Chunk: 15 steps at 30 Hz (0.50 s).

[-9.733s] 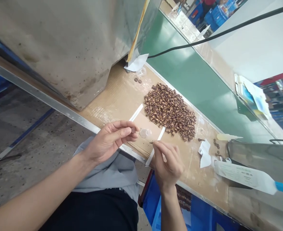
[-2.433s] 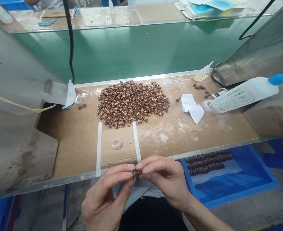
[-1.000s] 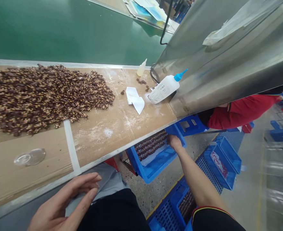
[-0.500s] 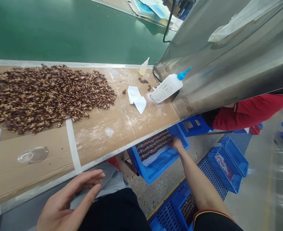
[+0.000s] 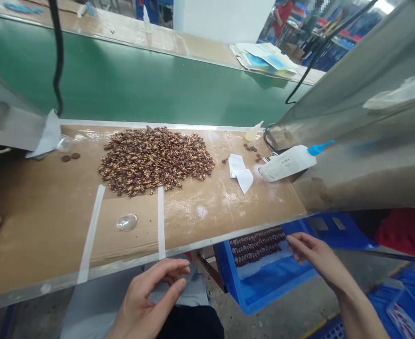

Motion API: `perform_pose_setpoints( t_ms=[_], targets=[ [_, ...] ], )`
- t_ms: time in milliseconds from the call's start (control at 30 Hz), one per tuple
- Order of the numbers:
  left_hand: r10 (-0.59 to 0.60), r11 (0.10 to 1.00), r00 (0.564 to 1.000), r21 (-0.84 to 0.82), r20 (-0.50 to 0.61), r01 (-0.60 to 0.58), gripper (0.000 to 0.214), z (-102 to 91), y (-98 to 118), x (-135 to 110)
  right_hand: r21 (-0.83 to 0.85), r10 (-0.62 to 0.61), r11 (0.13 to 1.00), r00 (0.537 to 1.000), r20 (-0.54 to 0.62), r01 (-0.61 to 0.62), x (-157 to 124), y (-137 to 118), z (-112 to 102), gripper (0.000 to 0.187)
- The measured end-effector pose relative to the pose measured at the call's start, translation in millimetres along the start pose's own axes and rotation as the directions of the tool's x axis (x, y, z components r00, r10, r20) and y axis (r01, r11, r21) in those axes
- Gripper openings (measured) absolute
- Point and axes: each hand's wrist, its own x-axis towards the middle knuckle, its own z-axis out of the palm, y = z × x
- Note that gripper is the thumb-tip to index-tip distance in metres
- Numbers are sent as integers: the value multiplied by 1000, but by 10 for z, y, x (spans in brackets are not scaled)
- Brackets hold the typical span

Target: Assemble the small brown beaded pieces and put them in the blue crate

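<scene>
My left hand [image 5: 154, 296] hovers in front of the table's near edge, fingers curved and a gap between them and the thumb; it holds nothing. Over the right side of a blue bin [image 5: 244, 294] is my right hand [image 5: 313, 256], its fingers loosely bent and no object visible in them. Just left of its fingertips, rows of small dark brown pieces [image 5: 258, 245] lie on a pale sheet [image 5: 260, 266] inside the bin. On the table, a heap of small brown-and-tan pieces [image 5: 154, 160] lies behind a clear round plastic piece [image 5: 127, 222].
A white bottle with a blue nozzle [image 5: 288, 162] leans near the metal panel [image 5: 362, 155] on the right. Beside it are folded white paper [image 5: 240, 172] and a small dropper bottle [image 5: 254, 132]. A green belt [image 5: 150, 84] runs behind the table. A red sleeve [image 5: 407, 233] shows at right.
My view has swung left and up, so more of the table shows. The right hand has come back slightly from the rows in the bin. The left hand keeps its curved pose.
</scene>
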Motion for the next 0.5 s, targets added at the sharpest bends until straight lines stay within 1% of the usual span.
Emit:
perform_pose_setpoints(
  t_ms=[33, 67, 100, 133, 200, 233, 267, 333, 400, 467, 500],
  targets=[
    [-20, 1000, 1000, -17, -14, 20, 23, 13, 2, -11, 139, -131, 982, 991, 3, 129, -103, -300, -38, 52],
    [-32, 999, 999, -29, -17, 32, 23, 22, 9, -22, 242, -248, 940, 969, 1, 240, -177, -641, -40, 53],
    [-38, 999, 999, -36, -16, 37, 24, 24, 19, -36, 285, -347, 897, 937, -24, 339, -210, -1006, -6, 51],
    [-36, 999, 999, -39, -14, 36, 24, 20, 31, -50, 287, -446, 851, 894, -48, 440, -197, -1379, 62, 47],
    [-16, 999, 1000, -39, -17, 16, 23, -18, 56, -87, 191, -591, 775, 798, -120, 603, -37, -2069, 269, 32],
    [0, 999, 1000, -37, -25, -1, 23, -51, 61, -110, 103, -620, 761, 765, -175, 641, 95, -2360, 388, 27],
    [17, 999, 999, -35, -40, -18, 23, -92, 59, -136, 57, -625, 760, 752, -208, 647, 243, -2605, 503, 23],
    [36, 999, 995, -35, -93, -40, 23, -197, 16, -202, -33, -624, 769, 739, -254, 638, 527, -2968, 683, 18],
    [22, 999, 983, -36, -182, -29, 26, -328, -81, -298, -109, -613, 786, 744, -266, 608, 696, -3205, 771, 11],
    [-20, 999, 953, -30, -303, 12, 29, -490, -207, -433, -172, -608, 794, 750, -261, 583, 692, -3357, 778, 5],
    [-39, 999, 930, -21, -365, 33, 30, -587, -266, -518, -190, -611, 791, 750, -253, 581, 638, -3399, 763, 7]
  ],
)
